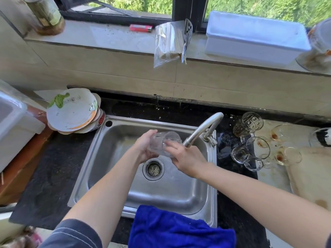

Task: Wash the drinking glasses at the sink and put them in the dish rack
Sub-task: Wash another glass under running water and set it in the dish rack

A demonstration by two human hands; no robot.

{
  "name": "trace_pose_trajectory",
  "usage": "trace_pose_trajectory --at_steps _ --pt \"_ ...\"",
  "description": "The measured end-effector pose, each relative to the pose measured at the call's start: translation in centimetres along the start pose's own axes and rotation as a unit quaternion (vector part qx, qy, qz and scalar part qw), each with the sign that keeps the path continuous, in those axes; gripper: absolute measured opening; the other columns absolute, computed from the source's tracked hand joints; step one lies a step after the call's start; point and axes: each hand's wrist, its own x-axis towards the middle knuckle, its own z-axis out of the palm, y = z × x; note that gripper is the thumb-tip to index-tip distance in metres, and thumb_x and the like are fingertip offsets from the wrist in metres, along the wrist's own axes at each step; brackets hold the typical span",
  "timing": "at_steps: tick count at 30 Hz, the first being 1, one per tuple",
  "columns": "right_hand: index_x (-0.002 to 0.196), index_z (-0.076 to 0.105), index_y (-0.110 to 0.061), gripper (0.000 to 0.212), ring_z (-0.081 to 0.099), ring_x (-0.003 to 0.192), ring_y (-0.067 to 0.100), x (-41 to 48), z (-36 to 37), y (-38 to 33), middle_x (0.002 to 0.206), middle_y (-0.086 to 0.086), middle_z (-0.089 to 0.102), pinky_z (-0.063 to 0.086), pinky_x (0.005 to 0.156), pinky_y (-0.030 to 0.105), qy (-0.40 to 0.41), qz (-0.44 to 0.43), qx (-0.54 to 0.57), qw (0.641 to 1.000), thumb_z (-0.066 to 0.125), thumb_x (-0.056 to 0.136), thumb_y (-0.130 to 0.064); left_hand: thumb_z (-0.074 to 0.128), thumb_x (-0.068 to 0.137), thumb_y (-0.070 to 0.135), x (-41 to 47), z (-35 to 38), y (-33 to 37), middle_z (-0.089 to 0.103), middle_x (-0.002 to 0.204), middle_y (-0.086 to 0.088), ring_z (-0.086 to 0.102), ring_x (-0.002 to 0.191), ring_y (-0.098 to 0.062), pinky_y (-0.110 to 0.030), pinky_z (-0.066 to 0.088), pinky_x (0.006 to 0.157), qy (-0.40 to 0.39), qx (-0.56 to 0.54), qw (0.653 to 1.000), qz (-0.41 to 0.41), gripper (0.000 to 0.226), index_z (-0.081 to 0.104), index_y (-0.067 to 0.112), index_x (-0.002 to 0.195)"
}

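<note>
Over the sink (111, 158), in the head view, our left hand (145, 145) curls its fingers round a clear drinking glass (161, 142) tipped sideways. Our right hand (186, 158) grips its rim. We should probably hold firmly and rub all round inside. The faucet spout (202, 129) sits just beside the right fingers, and there is open room below.

- The sink (111, 176) is set in the counter (53, 176), with the faucet (202, 129) at its right rear.
- A glass (161, 142) is over the basin, between the left hand (145, 145) and right hand (186, 158).
- Other glasses (250, 140) are on the counter to the right, some seemingly tipped.
- Plates (71, 111) are stacked at the left rear.
- A cloth (179, 230) lies on the front rim.
</note>
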Motion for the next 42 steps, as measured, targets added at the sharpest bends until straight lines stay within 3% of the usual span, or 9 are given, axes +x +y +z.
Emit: trace_pose_trajectory --at_steps 6,10,15,19,21,24,32,38,42 --pt "0.113 0.071 -0.018 0.045 0.070 0.066 0.024 -1.0 -0.2 0.5 0.124 -0.005 0.067 0.050 0.044 0.028 0.045 -0.087 -0.038 0.994 0.075 0.070 -0.006 0.058 0.085 0.039 0.3 -1.2 1.1 0.060 0.066 -0.003 0.054 0.043 -0.018 -0.023 0.042 0.044 0.077 0.076 0.994 -0.002 0.027 0.060 0.016 0.099" --pt "0.088 0.073 -0.018 0.033 0.061 0.079 0.030 0.4 -0.7 -0.3 0.102 -0.005 0.070 0.044 0.052 0.028 0.063 -0.070 -0.092 0.991 0.081 0.057 -0.009 0.053 0.087 0.040 -0.2 0.5 0.5 0.059 0.062 0.000 0.051 0.043 -0.016 -0.021 0.039 0.045 0.024 0.099 0.994 -0.042 0.026 0.063 0.016 0.089" --pt "0.120 0.065 -0.016 0.053 0.064 0.103 0.031 -1.3 -0.1 1.7 0.126 0.002 0.065 0.055 0.078 0.042 0.039 -0.133 -0.044 0.989 0.073 0.069 -0.006 0.056 0.085 0.040 0.2 -1.3 1.1 0.057 0.066 -0.003 0.051 0.045 -0.017 -0.021 0.040 0.044 0.084 0.112 0.990 -0.034 0.026 0.058 0.017 0.095" --pt "0.106 0.068 -0.016 0.044 0.062 0.101 0.042 0.3 0.4 0.2 0.121 0.004 0.065 0.058 0.072 0.046 0.048 -0.052 -0.041 0.997 0.073 0.065 -0.003 0.054 0.086 0.040 0.0 0.5 0.8 0.058 0.064 -0.002 0.051 0.042 -0.016 -0.018 0.040 0.042 0.053 0.108 0.992 -0.034 0.028 0.061 0.016 0.098" --pt "0.112 0.063 -0.016 0.048 0.060 0.109 0.039 -0.5 0.8 0.5 0.122 0.005 0.065 0.056 0.078 0.050 0.051 -0.083 -0.009 0.995 0.067 0.068 0.003 0.054 0.087 0.039 -0.2 0.1 1.0 0.057 0.065 -0.002 0.052 0.044 -0.016 -0.019 0.041 0.042 0.062 0.104 0.992 -0.028 0.025 0.060 0.016 0.097" --pt "0.123 0.062 -0.014 0.057 0.060 0.116 0.033 -1.8 0.5 2.0 0.129 0.005 0.063 0.055 0.083 0.049 0.047 -0.092 -0.014 0.995 0.070 0.070 0.002 0.052 0.090 0.036 -0.1 -1.2 0.6 0.058 0.069 -0.003 0.053 0.048 -0.018 -0.019 0.044 0.040 0.086 0.067 0.993 -0.038 0.021 0.058 0.016 0.095" --pt "0.118 0.067 -0.014 0.043 0.063 0.113 0.030 -1.7 0.5 1.4 0.128 0.001 0.064 0.056 0.081 0.048 0.031 -0.094 0.020 0.995 0.065 0.076 -0.002 0.050 0.087 0.042 0.5 -1.1 -1.2 0.059 0.065 -0.001 0.054 0.046 -0.017 -0.019 0.041 0.041 0.047 0.052 0.996 -0.061 0.026 0.061 0.019 0.094" --pt "0.122 0.064 -0.017 0.041 0.052 0.126 0.026 -0.6 -0.2 -0.2 0.139 -0.003 0.055 0.048 0.097 0.046 0.018 -0.007 0.113 0.993 0.056 0.084 -0.004 0.051 0.083 0.041 0.2 -0.1 -1.8 0.061 0.066 -0.002 0.055 0.048 -0.018 -0.020 0.041 0.044 0.031 0.016 0.996 -0.088 0.029 0.066 0.017 0.086" --pt "0.132 0.054 -0.018 0.042 0.048 0.130 0.022 -2.4 0.4 0.9 0.148 -0.001 0.043 0.051 0.095 0.037 0.110 0.008 0.126 0.986 0.058 0.091 -0.012 0.047 0.085 0.047 0.0 -1.9 -2.6 0.065 0.077 -0.005 0.059 0.052 -0.021 -0.018 0.041 0.045 0.010 -0.004 0.991 -0.132 0.038 0.066 0.016 0.096"
